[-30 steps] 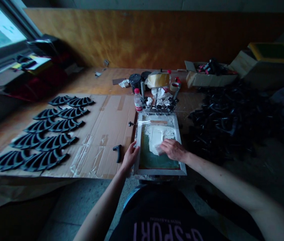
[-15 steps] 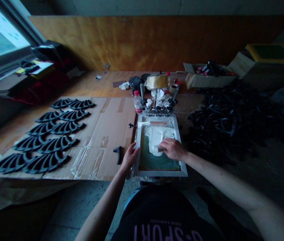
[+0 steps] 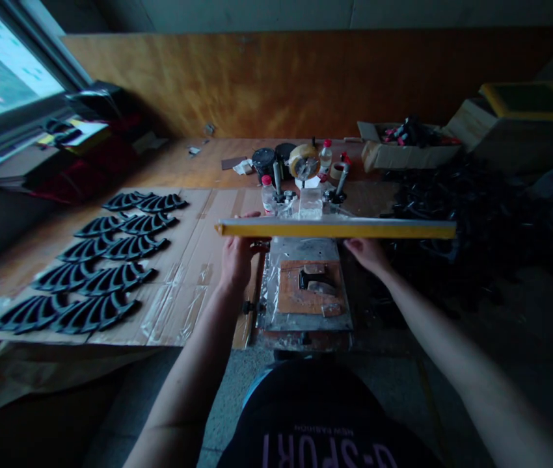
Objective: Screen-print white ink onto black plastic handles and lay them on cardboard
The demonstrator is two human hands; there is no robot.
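Note:
A screen-printing frame (image 3: 335, 229) is tilted up toward me and shows edge-on as a long grey and yellow bar. My left hand (image 3: 237, 260) is behind its left part, fingers curled and partly covered, with a dark thing at the fingertips that I cannot make out. Below the bar's right half is my right hand (image 3: 365, 253), its fingers mostly hidden. Between my arms, a black curved handle-shaped piece (image 3: 316, 282) lies on a brown board (image 3: 289, 300) on the metal base plate (image 3: 267, 312). The screen's printing side is out of sight.
Rows of black ribbed curved pieces (image 3: 101, 312) lie on the cardboard (image 3: 188, 260) to the left. A dark heap of black parts (image 3: 442, 253) fills the right side. Behind stand a red-capped bottle (image 3: 267, 192), tape roll (image 3: 304, 162) and open carton (image 3: 410, 156).
The frame has swung up from flat, uncovering the plate and the black piece. My right hand has left the white paste on the screen; my left hand has moved farther forward.

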